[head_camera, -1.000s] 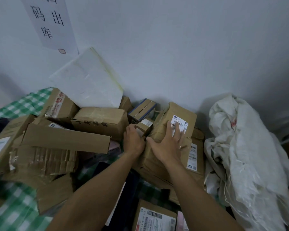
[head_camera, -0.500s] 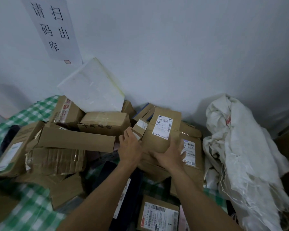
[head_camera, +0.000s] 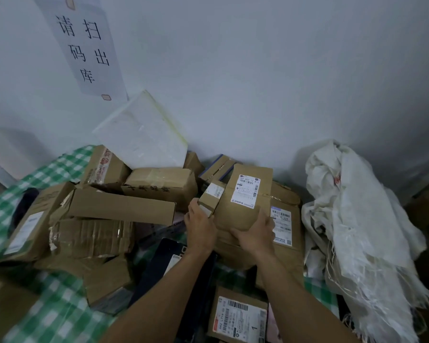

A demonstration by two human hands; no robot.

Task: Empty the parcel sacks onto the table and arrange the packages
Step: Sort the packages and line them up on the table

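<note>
Cardboard parcels lie heaped on a table with a green checked cloth (head_camera: 60, 315), against the wall. My right hand (head_camera: 254, 232) grips the near edge of a brown labelled box (head_camera: 245, 194) that leans on a larger labelled box (head_camera: 281, 224). My left hand (head_camera: 200, 225) holds a small cardboard box (head_camera: 212, 195) just left of it, fingers round its near end. A crumpled white woven sack (head_camera: 357, 219) lies at the right.
A long box (head_camera: 119, 206) and crushed cartons (head_camera: 92, 236) fill the left. A white padded mailer (head_camera: 144, 134) leans on the wall under a paper sign (head_camera: 87, 45). Dark soft packets (head_camera: 169, 256) and another labelled box (head_camera: 238, 315) lie near me.
My right hand slid from the top label of the brown box down to its near edge. The box now stands more upright against the pile. My left hand has closed round the small box.
</note>
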